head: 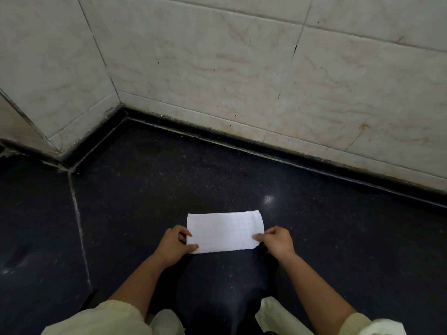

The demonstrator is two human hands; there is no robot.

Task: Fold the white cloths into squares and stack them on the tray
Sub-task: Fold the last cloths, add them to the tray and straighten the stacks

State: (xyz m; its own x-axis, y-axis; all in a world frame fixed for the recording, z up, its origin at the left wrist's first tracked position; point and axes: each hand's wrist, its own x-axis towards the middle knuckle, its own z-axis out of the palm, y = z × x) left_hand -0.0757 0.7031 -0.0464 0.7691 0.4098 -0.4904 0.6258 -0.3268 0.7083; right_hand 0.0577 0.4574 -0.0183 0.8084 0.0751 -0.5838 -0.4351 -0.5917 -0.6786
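Cloth [225, 232]: white folded rectangle, flat on dark stone surface [145, 201], between my hands.
Left hand [173, 245]: my fingers pinch its left edge.
Right hand [278, 241]: my fingers pinch its right edge.

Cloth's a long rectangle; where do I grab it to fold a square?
Take the white cloth by a short end, coming in from the side. It lies flat and wide on the dark surface, so carrying one short edge across to the other should make a square. The left hand and right hand pinch those ends.

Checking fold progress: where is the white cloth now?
Head view, low centre: cloth held over the dark surface, left hand and right hand holding its ends.
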